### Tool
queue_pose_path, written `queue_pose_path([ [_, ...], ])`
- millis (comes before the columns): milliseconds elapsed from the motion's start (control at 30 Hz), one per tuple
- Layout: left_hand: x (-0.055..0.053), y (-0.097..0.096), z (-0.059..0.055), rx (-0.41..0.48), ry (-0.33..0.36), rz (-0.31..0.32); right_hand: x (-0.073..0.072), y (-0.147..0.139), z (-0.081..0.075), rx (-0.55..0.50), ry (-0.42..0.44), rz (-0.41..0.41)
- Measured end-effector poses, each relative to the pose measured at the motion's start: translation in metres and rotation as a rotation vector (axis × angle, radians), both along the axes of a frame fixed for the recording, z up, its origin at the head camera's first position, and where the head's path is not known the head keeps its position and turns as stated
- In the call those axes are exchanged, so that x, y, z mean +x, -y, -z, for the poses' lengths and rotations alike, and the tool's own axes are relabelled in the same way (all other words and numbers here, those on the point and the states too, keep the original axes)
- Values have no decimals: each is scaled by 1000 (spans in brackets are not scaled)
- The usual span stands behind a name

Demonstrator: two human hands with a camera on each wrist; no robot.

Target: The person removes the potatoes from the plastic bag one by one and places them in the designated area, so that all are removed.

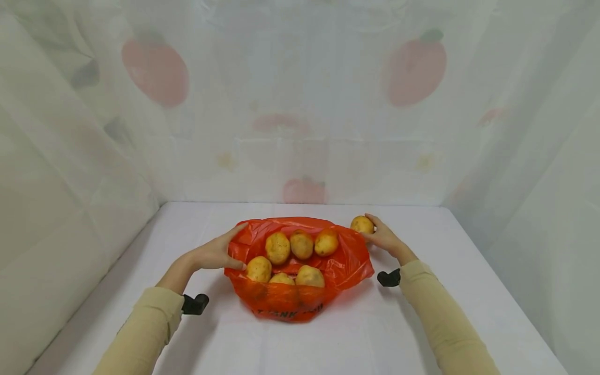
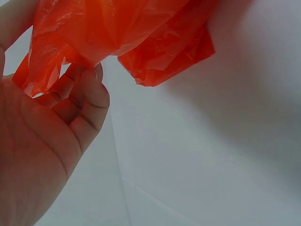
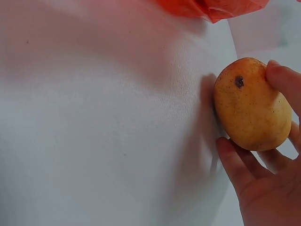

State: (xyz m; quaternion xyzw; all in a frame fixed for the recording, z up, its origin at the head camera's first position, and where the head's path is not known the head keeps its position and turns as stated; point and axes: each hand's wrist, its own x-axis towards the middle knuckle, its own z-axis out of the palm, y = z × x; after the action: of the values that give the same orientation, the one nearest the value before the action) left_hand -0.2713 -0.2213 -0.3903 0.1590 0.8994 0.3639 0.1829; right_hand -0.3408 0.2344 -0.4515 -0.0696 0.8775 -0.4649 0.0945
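A red plastic bag [image 1: 344,260] lies on the table with its mouth spread wide, and several yellow potatoes [image 1: 277,248] show inside it. At the bag's left side my left hand [image 1: 216,253] holds the rim, thumb near one potato. Curled fingers [image 2: 89,110] and thin red plastic [image 2: 108,28] appear close up in the left wrist view. To the right of the bag my right hand [image 1: 385,238] grips a single potato [image 1: 362,224] between thumb and fingers. That potato [image 3: 251,106] has a dark spot and sits at or just above the tabletop; contact is unclear.
A white cloth covers the table [image 1: 375,338]. Pale curtains [image 1: 300,104] with faded fruit prints hang behind it and at both sides. Black wrist mounts [image 1: 195,304] stick out from the sleeves. Dark lettering marks the bag's front.
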Motion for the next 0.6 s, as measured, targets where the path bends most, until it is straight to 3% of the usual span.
queue_pose_path([
  [600,2,3,-3,-17,1,5,2,1,-5,34,-7,-4],
])
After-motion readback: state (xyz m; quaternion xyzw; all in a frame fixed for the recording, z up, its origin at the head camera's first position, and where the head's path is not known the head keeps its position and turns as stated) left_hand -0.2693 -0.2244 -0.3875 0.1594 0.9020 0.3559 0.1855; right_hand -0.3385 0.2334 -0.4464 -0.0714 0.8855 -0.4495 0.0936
